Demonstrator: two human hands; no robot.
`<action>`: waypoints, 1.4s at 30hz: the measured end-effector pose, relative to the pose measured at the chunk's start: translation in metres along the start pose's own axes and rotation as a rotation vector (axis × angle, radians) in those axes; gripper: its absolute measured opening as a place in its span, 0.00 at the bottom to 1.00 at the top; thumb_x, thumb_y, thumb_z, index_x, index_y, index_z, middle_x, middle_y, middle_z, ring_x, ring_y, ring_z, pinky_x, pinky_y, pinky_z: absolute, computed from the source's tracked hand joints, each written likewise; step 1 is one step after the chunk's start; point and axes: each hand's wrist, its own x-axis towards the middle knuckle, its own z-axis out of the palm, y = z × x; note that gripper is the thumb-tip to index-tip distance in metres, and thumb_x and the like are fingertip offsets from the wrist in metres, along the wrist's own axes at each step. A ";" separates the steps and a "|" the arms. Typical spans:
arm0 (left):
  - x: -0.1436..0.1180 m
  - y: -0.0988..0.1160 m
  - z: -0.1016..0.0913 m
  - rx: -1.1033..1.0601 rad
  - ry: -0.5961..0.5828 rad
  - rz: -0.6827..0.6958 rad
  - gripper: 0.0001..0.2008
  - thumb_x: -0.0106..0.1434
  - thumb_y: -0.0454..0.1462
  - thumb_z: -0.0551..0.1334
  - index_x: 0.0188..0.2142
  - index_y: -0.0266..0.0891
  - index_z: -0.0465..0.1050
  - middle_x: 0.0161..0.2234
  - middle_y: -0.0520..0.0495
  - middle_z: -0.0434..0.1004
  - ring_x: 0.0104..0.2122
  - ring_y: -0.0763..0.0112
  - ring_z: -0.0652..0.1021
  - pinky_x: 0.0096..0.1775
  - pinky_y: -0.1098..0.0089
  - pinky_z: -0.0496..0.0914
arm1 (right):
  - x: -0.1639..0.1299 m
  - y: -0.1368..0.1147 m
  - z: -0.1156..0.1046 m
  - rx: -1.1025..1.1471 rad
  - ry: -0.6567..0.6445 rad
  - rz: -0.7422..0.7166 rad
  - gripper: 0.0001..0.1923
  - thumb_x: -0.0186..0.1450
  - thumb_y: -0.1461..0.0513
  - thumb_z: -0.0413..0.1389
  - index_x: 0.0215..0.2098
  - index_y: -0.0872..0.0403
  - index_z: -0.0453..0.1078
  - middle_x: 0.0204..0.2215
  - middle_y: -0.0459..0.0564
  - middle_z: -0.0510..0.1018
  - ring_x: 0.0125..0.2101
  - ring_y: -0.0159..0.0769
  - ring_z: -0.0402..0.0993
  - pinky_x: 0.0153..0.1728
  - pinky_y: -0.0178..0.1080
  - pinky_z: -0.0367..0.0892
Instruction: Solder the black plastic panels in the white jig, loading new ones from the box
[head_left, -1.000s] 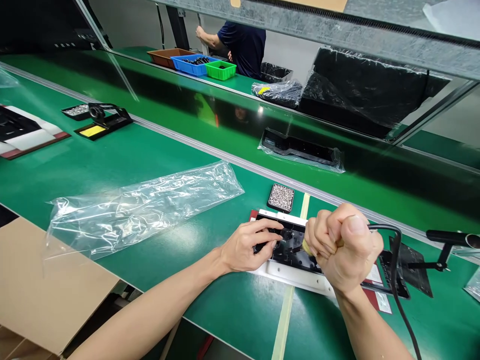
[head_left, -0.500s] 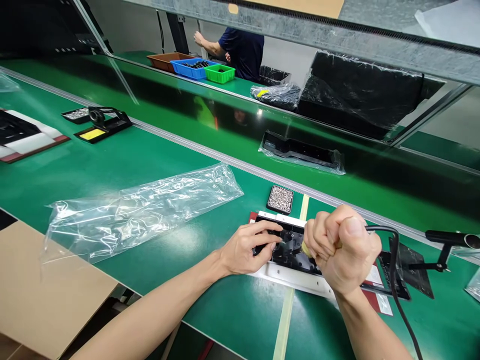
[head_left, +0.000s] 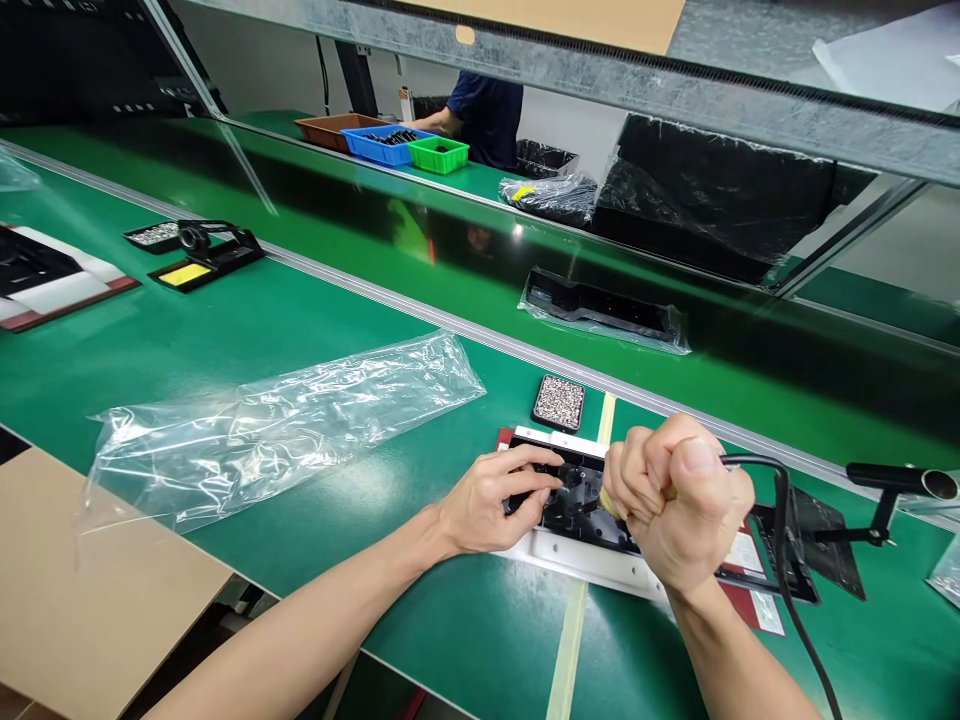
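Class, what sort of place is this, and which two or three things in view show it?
Probably a factory assembly workshop: a long, green-topped workbench, a shallow black part set in a white holder, and, farther back, a blue rectangular plastic bin of black pieces.

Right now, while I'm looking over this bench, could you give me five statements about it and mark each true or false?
1. The right hand is closed around a tool, with a black cable beside it. True.
2. The left hand is holding the clear plastic bag. False: the hand is at the black part, and the bag lies apart from it.
3. The green bin stands beside the blue bin. True.
4. The small tray of silvery bits lies left of the bag. False: it lies to the right, as seen here.
5. A yellow pad sits in the black stand. True.
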 end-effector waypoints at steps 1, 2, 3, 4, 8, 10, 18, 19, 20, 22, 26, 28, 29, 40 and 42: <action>0.000 0.000 0.000 -0.002 0.001 0.000 0.11 0.67 0.29 0.60 0.45 0.35 0.80 0.49 0.39 0.81 0.45 0.64 0.84 0.45 0.67 0.82 | 0.000 0.000 0.000 0.000 -0.001 0.001 0.24 0.70 0.53 0.57 0.20 0.52 0.56 0.13 0.38 0.52 0.13 0.25 0.48 0.13 0.30 0.50; 0.000 0.000 0.000 -0.006 0.002 -0.001 0.11 0.67 0.29 0.60 0.46 0.35 0.80 0.49 0.39 0.81 0.45 0.64 0.84 0.45 0.67 0.82 | 0.000 0.000 0.000 0.000 0.000 0.003 0.24 0.69 0.53 0.57 0.20 0.52 0.56 0.13 0.38 0.52 0.13 0.25 0.48 0.13 0.30 0.50; 0.000 0.000 0.000 -0.011 0.002 -0.002 0.11 0.67 0.29 0.60 0.46 0.35 0.80 0.50 0.39 0.81 0.45 0.64 0.84 0.45 0.67 0.81 | 0.000 0.000 0.001 0.002 0.001 0.005 0.24 0.69 0.53 0.58 0.20 0.52 0.56 0.13 0.38 0.52 0.13 0.24 0.48 0.13 0.30 0.50; 0.000 0.000 0.000 -0.016 0.002 -0.002 0.12 0.67 0.29 0.60 0.46 0.35 0.80 0.50 0.39 0.81 0.46 0.64 0.84 0.46 0.67 0.81 | 0.000 0.000 0.001 0.003 0.003 0.005 0.24 0.69 0.53 0.58 0.20 0.52 0.56 0.13 0.38 0.52 0.13 0.24 0.48 0.12 0.30 0.50; -0.001 0.000 0.001 -0.022 0.007 -0.005 0.12 0.67 0.29 0.60 0.46 0.35 0.80 0.50 0.38 0.81 0.44 0.65 0.84 0.44 0.68 0.81 | 0.000 0.001 0.001 0.007 0.024 0.014 0.25 0.68 0.53 0.58 0.19 0.53 0.56 0.13 0.38 0.52 0.13 0.24 0.49 0.13 0.29 0.50; -0.001 0.000 0.001 -0.014 0.003 -0.006 0.11 0.67 0.29 0.60 0.45 0.35 0.80 0.50 0.38 0.81 0.42 0.66 0.84 0.42 0.69 0.81 | 0.000 0.001 0.001 0.006 0.031 0.018 0.24 0.68 0.53 0.58 0.19 0.53 0.56 0.13 0.38 0.52 0.13 0.24 0.49 0.13 0.29 0.50; 0.001 0.002 0.000 -0.003 0.002 -0.005 0.11 0.67 0.29 0.60 0.45 0.36 0.80 0.49 0.37 0.82 0.44 0.65 0.84 0.43 0.68 0.82 | 0.000 0.000 0.000 -0.014 0.009 0.013 0.24 0.69 0.53 0.57 0.19 0.52 0.56 0.13 0.38 0.52 0.13 0.25 0.49 0.13 0.31 0.50; 0.001 0.002 0.000 -0.003 0.003 -0.003 0.11 0.67 0.29 0.60 0.45 0.36 0.80 0.49 0.37 0.82 0.44 0.65 0.84 0.43 0.67 0.82 | 0.000 0.000 0.000 -0.016 0.007 0.008 0.24 0.69 0.53 0.57 0.19 0.52 0.56 0.13 0.39 0.52 0.13 0.25 0.49 0.13 0.31 0.50; 0.001 0.002 0.000 -0.002 0.004 -0.001 0.11 0.67 0.29 0.60 0.45 0.36 0.80 0.49 0.37 0.82 0.44 0.65 0.84 0.43 0.67 0.82 | 0.000 0.000 0.000 -0.016 0.005 0.005 0.24 0.69 0.53 0.57 0.19 0.52 0.56 0.13 0.39 0.53 0.13 0.25 0.49 0.13 0.31 0.50; 0.001 0.002 0.000 0.001 0.005 -0.001 0.11 0.67 0.29 0.60 0.45 0.35 0.80 0.49 0.37 0.82 0.45 0.64 0.84 0.44 0.67 0.82 | 0.000 0.000 0.000 -0.012 0.000 0.001 0.24 0.69 0.53 0.57 0.20 0.52 0.56 0.13 0.39 0.53 0.13 0.25 0.48 0.13 0.31 0.50; 0.001 0.002 -0.001 0.006 -0.002 -0.007 0.11 0.67 0.29 0.60 0.45 0.36 0.81 0.49 0.37 0.81 0.44 0.64 0.84 0.44 0.67 0.82 | 0.000 0.000 0.000 -0.020 0.002 0.007 0.24 0.69 0.53 0.57 0.20 0.52 0.56 0.14 0.39 0.52 0.13 0.26 0.49 0.14 0.31 0.50; 0.001 0.002 -0.001 0.009 -0.008 -0.013 0.11 0.67 0.29 0.60 0.45 0.36 0.81 0.50 0.37 0.81 0.43 0.64 0.84 0.43 0.67 0.82 | 0.000 0.000 0.000 -0.021 0.003 0.007 0.24 0.69 0.53 0.57 0.20 0.52 0.56 0.14 0.39 0.52 0.13 0.25 0.48 0.14 0.31 0.50; 0.001 0.002 -0.001 0.009 -0.009 -0.014 0.11 0.67 0.29 0.60 0.45 0.36 0.81 0.50 0.37 0.81 0.43 0.64 0.84 0.43 0.67 0.82 | 0.000 0.000 0.000 -0.019 0.001 0.005 0.24 0.69 0.53 0.57 0.20 0.52 0.56 0.14 0.38 0.52 0.13 0.25 0.48 0.14 0.30 0.50; 0.000 0.000 0.001 -0.008 -0.011 -0.007 0.11 0.68 0.29 0.60 0.45 0.36 0.80 0.50 0.38 0.80 0.32 0.73 0.83 0.40 0.69 0.81 | 0.000 0.000 0.000 -0.013 -0.017 0.004 0.24 0.69 0.53 0.56 0.20 0.52 0.57 0.13 0.39 0.53 0.13 0.25 0.48 0.13 0.31 0.49; -0.001 0.000 0.001 -0.007 -0.005 -0.005 0.11 0.68 0.30 0.60 0.45 0.36 0.80 0.50 0.38 0.81 0.34 0.71 0.84 0.41 0.69 0.81 | 0.000 0.000 0.000 -0.012 -0.013 0.004 0.24 0.69 0.53 0.57 0.19 0.52 0.57 0.13 0.39 0.53 0.13 0.25 0.49 0.13 0.31 0.50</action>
